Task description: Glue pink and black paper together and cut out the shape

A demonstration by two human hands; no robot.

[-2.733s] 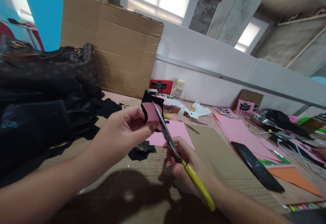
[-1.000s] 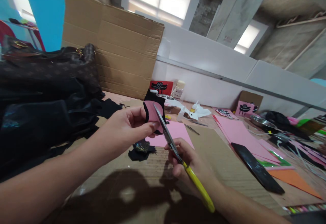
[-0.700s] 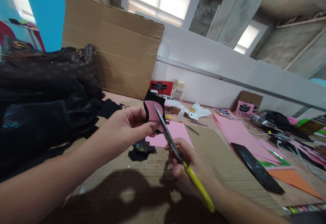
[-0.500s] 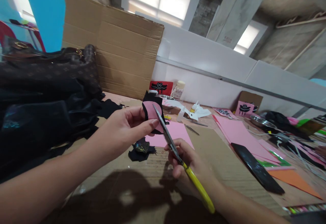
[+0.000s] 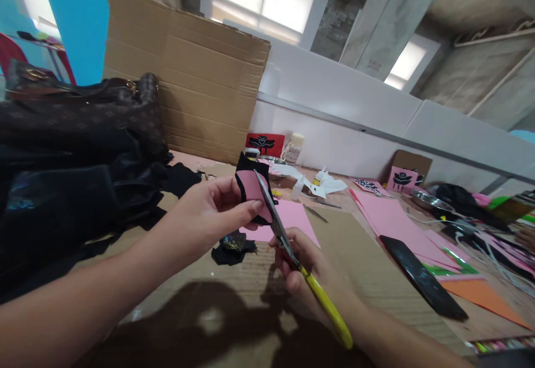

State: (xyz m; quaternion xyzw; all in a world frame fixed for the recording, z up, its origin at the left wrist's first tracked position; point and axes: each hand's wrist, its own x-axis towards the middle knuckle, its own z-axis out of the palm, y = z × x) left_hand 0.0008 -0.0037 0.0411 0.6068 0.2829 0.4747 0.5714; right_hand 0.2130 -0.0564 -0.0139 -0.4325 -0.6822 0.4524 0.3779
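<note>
Scissors [image 5: 292,253] in right hand [image 5: 307,273] are trimming black-edged pink piece [image 5: 249,188], left hand [image 5: 209,217] pinching it above tabletop [image 5: 355,262]; black border remaining at 12 and 9 o'clock, cutting looking unfinished.

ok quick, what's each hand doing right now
left hand: closed on the pink and black piece.
right hand: closed on the yellow-handled scissors.

I have a single view, from the head camera, looking forward and slightly down across the brown corrugated cardboard tabletop [image 5: 368,267]. It sits close over both forearms, tilted, and takes in the tall upright cardboard sheet [image 5: 196,83] and white partition wall [image 5: 346,100] beyond.
</note>
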